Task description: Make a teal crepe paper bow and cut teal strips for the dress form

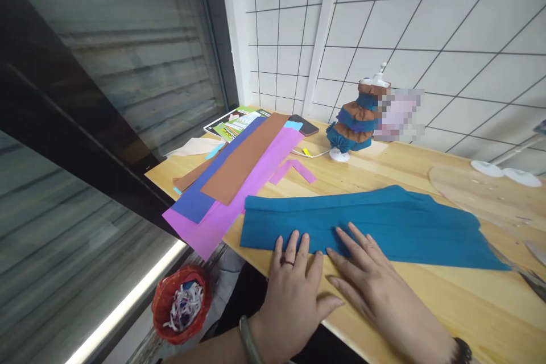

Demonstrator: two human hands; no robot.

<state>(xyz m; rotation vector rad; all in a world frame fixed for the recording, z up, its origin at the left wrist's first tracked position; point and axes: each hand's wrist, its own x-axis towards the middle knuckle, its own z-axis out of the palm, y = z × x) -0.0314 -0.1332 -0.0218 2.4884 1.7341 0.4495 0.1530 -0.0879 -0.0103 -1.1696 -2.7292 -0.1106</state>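
Observation:
A long teal sheet of crepe paper point(315, 216) lies flat across the wooden table, its right end running toward a pair of scissors point(533, 283) partly cut off by the frame edge. My left hand point(294, 290) rests with fingers spread on the sheet's near edge, and it holds nothing. Beside it, my right hand point(375, 284) also lies open, fingertips on the teal paper. To the left, overlapping strips lie stacked: a brown strip point(251, 159), a blue strip point(196, 199) and a purple strip point(217, 233).
At the back stands a ruffled brown and teal paper lamp point(356, 116) on a white base. A dark phone point(303, 125) and printed packets point(239, 125) lie behind the strips. Below the table's left edge is a red bin point(160, 301) with paper scraps. Clear round sheet point(460, 187) lies right.

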